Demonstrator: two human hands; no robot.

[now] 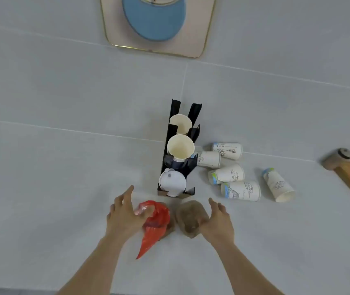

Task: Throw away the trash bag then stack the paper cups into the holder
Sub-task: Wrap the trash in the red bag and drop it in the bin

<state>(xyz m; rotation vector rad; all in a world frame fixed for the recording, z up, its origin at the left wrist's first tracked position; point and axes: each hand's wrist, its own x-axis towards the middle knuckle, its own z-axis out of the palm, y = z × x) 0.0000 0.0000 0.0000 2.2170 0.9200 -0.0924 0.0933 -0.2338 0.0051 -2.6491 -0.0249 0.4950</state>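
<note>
A red plastic trash bag (154,225) hangs from my left hand (125,218), pinched under the thumb while the fingers stay spread. Its tip trails down towards me. My right hand (217,220) is open with nothing in it, right beside a brown rounded object (189,218). Just beyond both hands stands the black cup holder (173,128) on the grey tiled surface. It has two cream cups (180,146) in it, mouths up, and a white piece in its near slot. Several printed paper cups (241,190) lie on their sides to the holder's right.
A wooden bar with a round knob (348,173) juts in from the right edge. At the top middle sits a beige panel with a gold rim (199,35) and a blue disc on it. A second brown shape lies partly hidden under the red bag.
</note>
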